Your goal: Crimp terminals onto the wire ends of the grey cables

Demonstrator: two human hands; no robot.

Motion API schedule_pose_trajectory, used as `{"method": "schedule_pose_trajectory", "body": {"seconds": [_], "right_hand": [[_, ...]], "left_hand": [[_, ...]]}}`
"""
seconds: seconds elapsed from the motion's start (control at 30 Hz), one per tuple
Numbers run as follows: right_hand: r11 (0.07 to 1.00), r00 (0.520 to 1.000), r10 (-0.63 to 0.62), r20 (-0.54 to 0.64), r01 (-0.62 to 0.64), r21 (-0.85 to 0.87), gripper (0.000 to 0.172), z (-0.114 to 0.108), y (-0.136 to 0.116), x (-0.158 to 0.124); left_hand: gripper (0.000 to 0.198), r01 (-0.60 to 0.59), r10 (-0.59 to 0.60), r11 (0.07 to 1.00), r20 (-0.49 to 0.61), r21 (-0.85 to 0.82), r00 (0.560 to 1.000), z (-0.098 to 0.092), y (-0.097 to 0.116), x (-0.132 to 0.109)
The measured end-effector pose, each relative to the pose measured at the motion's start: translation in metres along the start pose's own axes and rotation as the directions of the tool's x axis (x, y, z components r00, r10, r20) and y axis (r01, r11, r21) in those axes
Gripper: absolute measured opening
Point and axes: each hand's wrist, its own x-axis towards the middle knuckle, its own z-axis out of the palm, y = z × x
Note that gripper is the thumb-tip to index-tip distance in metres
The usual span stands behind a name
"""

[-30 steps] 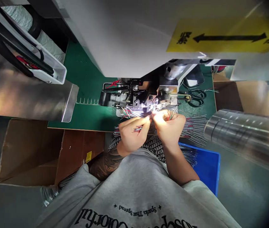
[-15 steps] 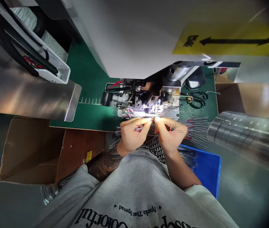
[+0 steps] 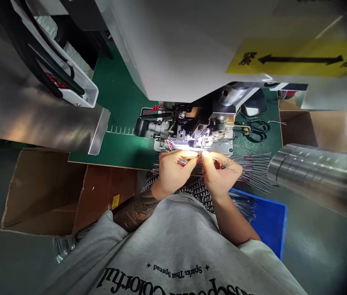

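Observation:
My left hand (image 3: 175,170) and my right hand (image 3: 221,172) meet fingertip to fingertip at the lit front of a crimping machine (image 3: 192,123). Both are closed in a pinch on thin wires; the tips of a cable show between the thumbs, reaching up toward the bright press area. More coloured wire ends (image 3: 171,144) stick out above my left hand. A bundle of grey cables (image 3: 256,168) with red marks lies under and to the right of my right hand. How the fingers share the wire is partly hidden.
A strip of metal terminals (image 3: 120,130) runs across the green tabletop (image 3: 115,151) into the machine. Scissors (image 3: 257,130) lie right of it. A blue bin (image 3: 268,221), a cardboard box (image 3: 41,192) and a metal cylinder (image 3: 314,176) surround the workplace.
The camera view has shifted slightly, so the machine sits a little further right. Both hands keep their pinch at the machine front; a thin wire end by the fingertips now points more upward.

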Motion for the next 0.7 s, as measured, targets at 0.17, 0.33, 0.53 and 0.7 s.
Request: {"method": "schedule_pose_trajectory", "body": {"seconds": [0.17,0.33,0.53,0.7], "right_hand": [[0.997,0.998,-0.056,0.012,0.056,-0.059,0.033,-0.002,0.003,-0.005],[0.998,0.999,-0.023,0.025,0.024,-0.059,0.036,-0.001,-0.005,0.000],[0.989,0.988,0.147,0.047,-0.146,-0.030,0.037,-0.001,-0.012,0.013],[0.967,0.967,0.253,0.033,-0.253,-0.012,0.042,0.003,-0.012,0.020]], "left_hand": [[0.013,-0.072,0.073,0.997,0.100,-0.017,0.992,-0.006,-0.001,0.000],[0.014,-0.104,0.102,0.994,0.084,0.020,0.991,-0.004,0.000,0.004],[0.011,-0.112,0.114,0.993,-0.025,0.048,0.993,0.005,-0.001,0.006],[0.012,-0.072,0.075,0.996,-0.041,0.059,0.996,0.008,0.001,0.004]]}}
